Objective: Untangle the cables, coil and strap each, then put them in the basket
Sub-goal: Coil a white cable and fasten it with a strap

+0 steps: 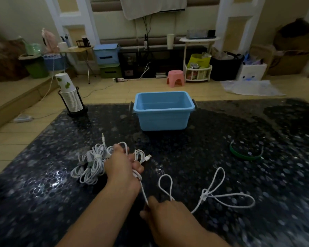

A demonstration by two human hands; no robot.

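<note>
While the left hand [122, 165] closes its grip on the coil's turns and the right hand [168, 213] pinches the trailing white cable [219, 195], coiling seems underway; next, winding slack leftward toward that grip, basket [163, 111] beyond.

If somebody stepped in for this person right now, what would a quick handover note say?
Left hand: closed around a half-wound white cable.
Right hand: pinching that same cable lower down; its loose end lies looped on the table to the right.
Bundle of white cables, some showing straps, sits left of the hands.
Blue basket: looks empty, nothing put away.
Left: finish coiling, strap, then basket everything.
</note>
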